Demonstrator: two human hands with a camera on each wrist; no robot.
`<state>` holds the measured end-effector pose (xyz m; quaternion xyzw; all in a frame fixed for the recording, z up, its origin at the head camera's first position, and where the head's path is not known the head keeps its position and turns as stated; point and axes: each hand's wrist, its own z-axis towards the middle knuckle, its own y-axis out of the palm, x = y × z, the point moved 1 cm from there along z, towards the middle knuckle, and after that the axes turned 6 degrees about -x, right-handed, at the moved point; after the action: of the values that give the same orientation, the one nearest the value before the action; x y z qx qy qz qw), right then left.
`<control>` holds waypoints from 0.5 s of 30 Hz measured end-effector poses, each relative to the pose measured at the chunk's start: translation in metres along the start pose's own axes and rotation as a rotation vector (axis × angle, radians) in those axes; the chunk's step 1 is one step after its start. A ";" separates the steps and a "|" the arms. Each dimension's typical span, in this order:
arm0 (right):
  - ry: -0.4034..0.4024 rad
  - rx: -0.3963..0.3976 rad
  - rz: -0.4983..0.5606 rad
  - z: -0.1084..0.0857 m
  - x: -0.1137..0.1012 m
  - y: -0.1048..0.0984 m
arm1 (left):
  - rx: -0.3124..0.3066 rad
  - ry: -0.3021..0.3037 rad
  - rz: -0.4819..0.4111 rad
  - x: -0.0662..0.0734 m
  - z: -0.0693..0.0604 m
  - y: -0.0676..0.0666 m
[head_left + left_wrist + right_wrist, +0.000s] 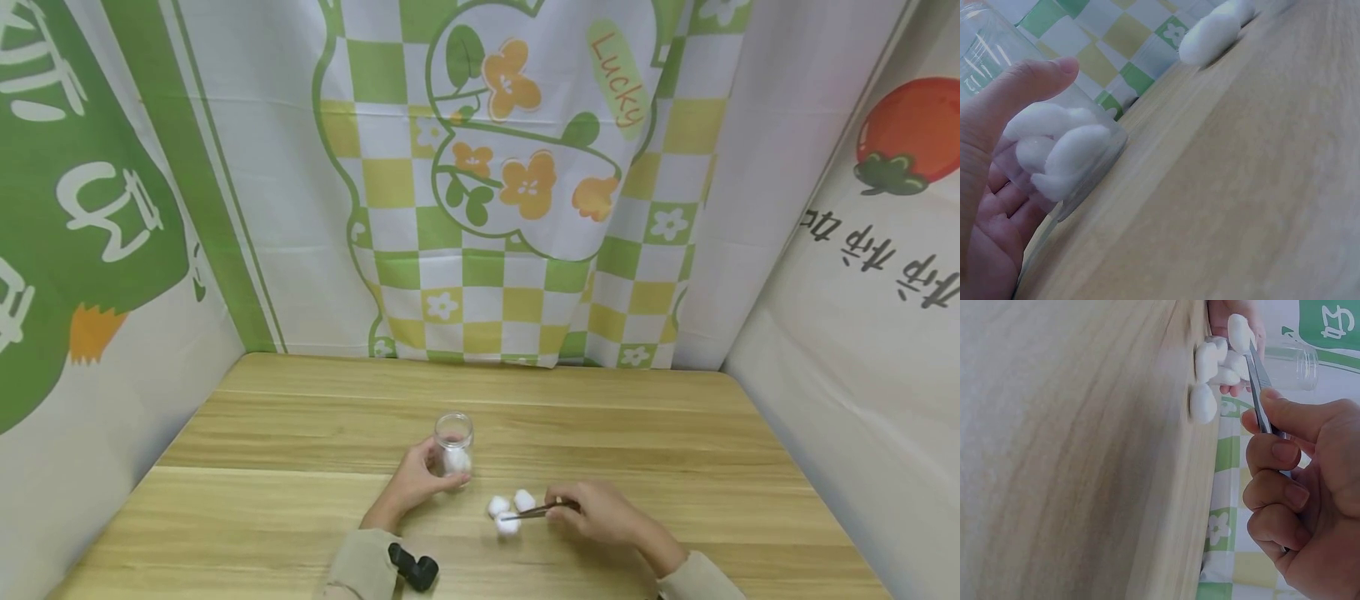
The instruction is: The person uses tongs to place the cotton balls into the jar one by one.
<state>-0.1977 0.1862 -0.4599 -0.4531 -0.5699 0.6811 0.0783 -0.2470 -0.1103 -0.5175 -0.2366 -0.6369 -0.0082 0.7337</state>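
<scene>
My left hand (415, 483) holds an upright clear glass jar (454, 427) on the table, thumb and fingers around its side. Several white cotton balls (1075, 153) lie in the bottom of the jar, and its mouth is uncovered. With my right hand (603, 515) I grip a pair of metal tweezers (1259, 400), fingers curled round the handle. The tweezer tips pinch one cotton ball (1239, 332), which is raised off the table. Two more cotton balls, a left one (497, 506) and a right one (524, 500), rest on the table right of the jar.
The wooden table (300, 417) has light striped boards. A checked green and yellow curtain (480, 275) hangs behind its back edge, with printed cloth on the left (180, 375) and right (840, 375). A black device (414, 568) sits at my left sleeve.
</scene>
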 end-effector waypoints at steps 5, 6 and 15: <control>-0.013 0.019 0.002 0.001 0.001 0.000 | -0.006 0.009 -0.005 0.001 -0.001 -0.001; -0.015 0.026 -0.002 0.001 0.000 -0.001 | -0.005 0.006 -0.008 0.002 -0.001 -0.001; 0.004 0.081 -0.002 0.004 -0.003 -0.007 | 0.007 -0.006 0.018 -0.001 0.001 -0.001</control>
<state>-0.2015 0.1844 -0.4526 -0.4501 -0.5422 0.7026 0.0983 -0.2482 -0.1108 -0.5184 -0.2400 -0.6368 0.0013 0.7327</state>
